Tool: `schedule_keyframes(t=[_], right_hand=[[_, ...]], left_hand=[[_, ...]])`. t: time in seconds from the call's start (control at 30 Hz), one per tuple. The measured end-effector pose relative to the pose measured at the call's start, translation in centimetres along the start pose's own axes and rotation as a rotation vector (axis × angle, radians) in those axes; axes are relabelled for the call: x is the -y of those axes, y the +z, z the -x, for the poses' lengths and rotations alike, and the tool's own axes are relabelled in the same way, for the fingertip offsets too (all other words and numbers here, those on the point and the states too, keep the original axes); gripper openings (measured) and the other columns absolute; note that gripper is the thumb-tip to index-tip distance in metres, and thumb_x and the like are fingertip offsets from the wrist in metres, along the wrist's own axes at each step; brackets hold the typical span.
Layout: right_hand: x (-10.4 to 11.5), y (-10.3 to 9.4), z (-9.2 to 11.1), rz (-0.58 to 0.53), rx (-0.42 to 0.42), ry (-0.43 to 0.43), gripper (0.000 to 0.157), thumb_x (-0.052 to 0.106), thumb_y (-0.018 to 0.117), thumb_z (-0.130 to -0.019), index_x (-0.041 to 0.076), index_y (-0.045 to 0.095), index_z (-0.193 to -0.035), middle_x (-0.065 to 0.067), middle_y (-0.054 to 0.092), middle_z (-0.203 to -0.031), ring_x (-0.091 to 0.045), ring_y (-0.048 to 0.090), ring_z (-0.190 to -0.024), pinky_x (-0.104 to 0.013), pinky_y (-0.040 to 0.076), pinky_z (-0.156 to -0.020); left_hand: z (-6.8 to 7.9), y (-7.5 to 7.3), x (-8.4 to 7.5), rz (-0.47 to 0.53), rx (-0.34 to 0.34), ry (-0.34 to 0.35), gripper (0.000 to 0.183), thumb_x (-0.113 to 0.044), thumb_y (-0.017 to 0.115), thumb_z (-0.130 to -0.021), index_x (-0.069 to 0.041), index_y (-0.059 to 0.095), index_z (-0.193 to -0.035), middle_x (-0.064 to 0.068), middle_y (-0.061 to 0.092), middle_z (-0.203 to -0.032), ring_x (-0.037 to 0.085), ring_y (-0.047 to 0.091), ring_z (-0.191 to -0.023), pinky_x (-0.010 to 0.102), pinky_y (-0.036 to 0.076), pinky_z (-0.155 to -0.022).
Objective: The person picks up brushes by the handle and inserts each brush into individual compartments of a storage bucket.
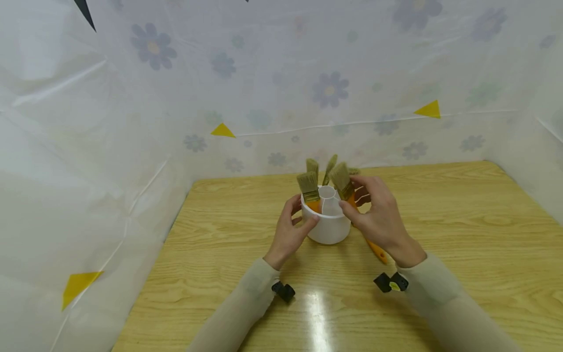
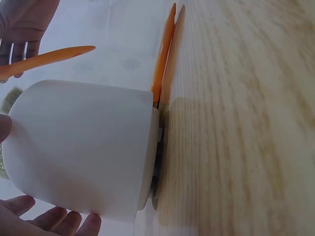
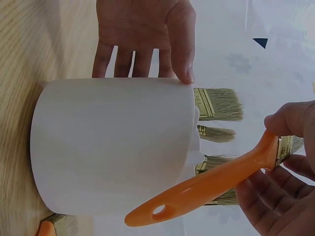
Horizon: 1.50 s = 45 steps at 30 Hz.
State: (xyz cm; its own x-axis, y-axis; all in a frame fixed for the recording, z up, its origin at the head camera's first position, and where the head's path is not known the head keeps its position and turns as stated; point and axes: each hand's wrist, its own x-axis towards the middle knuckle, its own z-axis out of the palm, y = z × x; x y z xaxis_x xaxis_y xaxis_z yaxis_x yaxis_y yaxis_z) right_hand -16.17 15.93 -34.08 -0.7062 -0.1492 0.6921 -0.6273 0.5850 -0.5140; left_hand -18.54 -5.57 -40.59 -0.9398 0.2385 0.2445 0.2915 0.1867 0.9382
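A round white container [image 1: 327,230] stands on the table, with an inner tube and dividers visible at its top. My left hand [image 1: 292,232] holds its left side, thumb at the front rim and fingers around the side. Several paintbrushes [image 1: 308,183] stand in the container with their pale bristles up. My right hand [image 1: 380,210] pinches another paintbrush [image 3: 211,179] near its metal ferrule, at the right of the rim. In the right wrist view its orange handle slants down outside the container wall, and the bristles are partly hidden by the fingers.
One more brush with an orange handle [image 2: 165,54] lies on the wooden table [image 1: 228,230] beside the container's base. Whitish sheeting with flower prints [image 1: 330,90] and yellow triangles [image 1: 223,130] rises behind the table and at its sides.
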Motion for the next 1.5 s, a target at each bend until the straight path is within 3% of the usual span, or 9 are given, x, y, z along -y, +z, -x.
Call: schedule_keyframes(t=[0.13,0.2,0.37,0.5,0.7,0.93,1.2,1.5], right_hand=[[0.2,0.0,-0.2,-0.014,-0.015,0.002,0.055,0.007,0.078,-0.077,0.001,0.054,-0.127,-0.009,0.057,-0.105,-0.017,0.057,-0.082,-0.027,0.053,-0.067],[0.2,0.1,-0.4,-0.022,-0.023,0.003,0.056,0.007,0.078,-0.077,0.001,0.054,-0.127,-0.009,0.057,-0.105,-0.017,0.058,-0.082,-0.026,0.053,-0.068],[0.6,0.0,-0.8,-0.05,-0.045,-0.012,0.056,0.004,0.078,-0.077,0.003,0.055,-0.127,-0.009,0.058,-0.104,-0.017,0.058,-0.083,-0.025,0.053,-0.068],[0.8,0.1,-1.1,-0.064,-0.061,-0.024,0.056,0.003,0.078,-0.076,0.004,0.055,-0.127,-0.009,0.058,-0.104,-0.018,0.059,-0.083,-0.024,0.053,-0.068],[1.3,0.3,-1.5,-0.088,-0.073,-0.037,0.058,0.003,0.079,-0.075,0.005,0.055,-0.128,-0.01,0.057,-0.104,-0.019,0.059,-0.083,-0.024,0.053,-0.069],[1.7,0.4,-1.9,-0.093,-0.084,-0.046,0.059,0.003,0.079,-0.075,0.005,0.054,-0.128,-0.01,0.057,-0.104,-0.019,0.059,-0.084,-0.027,0.053,-0.069],[1.8,0.6,-2.1,-0.098,-0.1,-0.043,0.058,0.003,0.078,-0.076,0.006,0.054,-0.129,-0.01,0.058,-0.105,-0.019,0.059,-0.086,-0.025,0.053,-0.07],[2.2,0.6,-2.4,-0.125,-0.124,-0.046,0.058,0.003,0.078,-0.077,0.006,0.053,-0.13,-0.011,0.056,-0.107,-0.019,0.058,-0.086,-0.025,0.052,-0.07]], left_hand=[[0.4,-0.3,-2.0,0.023,0.015,-0.003,0.066,-0.022,0.065,-0.091,-0.005,0.032,-0.146,0.017,0.042,-0.141,0.033,0.042,-0.128,0.056,0.039,-0.1],[0.5,-0.3,-2.2,0.04,0.02,-0.012,0.066,-0.016,0.065,-0.09,-0.004,0.032,-0.146,0.018,0.041,-0.142,0.035,0.04,-0.129,0.058,0.037,-0.101],[-0.1,0.0,0.2,0.013,0.01,-0.011,0.067,-0.026,0.066,-0.091,-0.013,0.032,-0.148,0.011,0.042,-0.142,0.028,0.041,-0.129,0.053,0.039,-0.101],[-0.2,0.1,1.0,0.001,-0.001,-0.001,0.068,-0.034,0.067,-0.09,-0.018,0.033,-0.147,0.005,0.043,-0.141,0.023,0.043,-0.127,0.049,0.042,-0.1],[-0.1,0.0,0.5,0.007,0.005,-0.001,0.066,-0.027,0.066,-0.091,-0.016,0.032,-0.147,0.008,0.042,-0.142,0.025,0.042,-0.129,0.05,0.041,-0.101],[0.2,-0.2,-1.1,0.036,0.028,-0.008,0.066,-0.015,0.065,-0.091,-0.005,0.03,-0.147,0.018,0.04,-0.142,0.035,0.039,-0.13,0.057,0.037,-0.101],[-0.1,-0.1,0.5,0.005,0.015,0.006,0.067,-0.03,0.066,-0.091,-0.018,0.032,-0.147,0.006,0.042,-0.142,0.023,0.042,-0.129,0.049,0.041,-0.101],[-0.1,0.0,0.7,0.008,0.01,0.007,0.068,-0.038,0.067,-0.089,-0.021,0.033,-0.147,0.002,0.043,-0.14,0.02,0.043,-0.127,0.046,0.042,-0.101]])
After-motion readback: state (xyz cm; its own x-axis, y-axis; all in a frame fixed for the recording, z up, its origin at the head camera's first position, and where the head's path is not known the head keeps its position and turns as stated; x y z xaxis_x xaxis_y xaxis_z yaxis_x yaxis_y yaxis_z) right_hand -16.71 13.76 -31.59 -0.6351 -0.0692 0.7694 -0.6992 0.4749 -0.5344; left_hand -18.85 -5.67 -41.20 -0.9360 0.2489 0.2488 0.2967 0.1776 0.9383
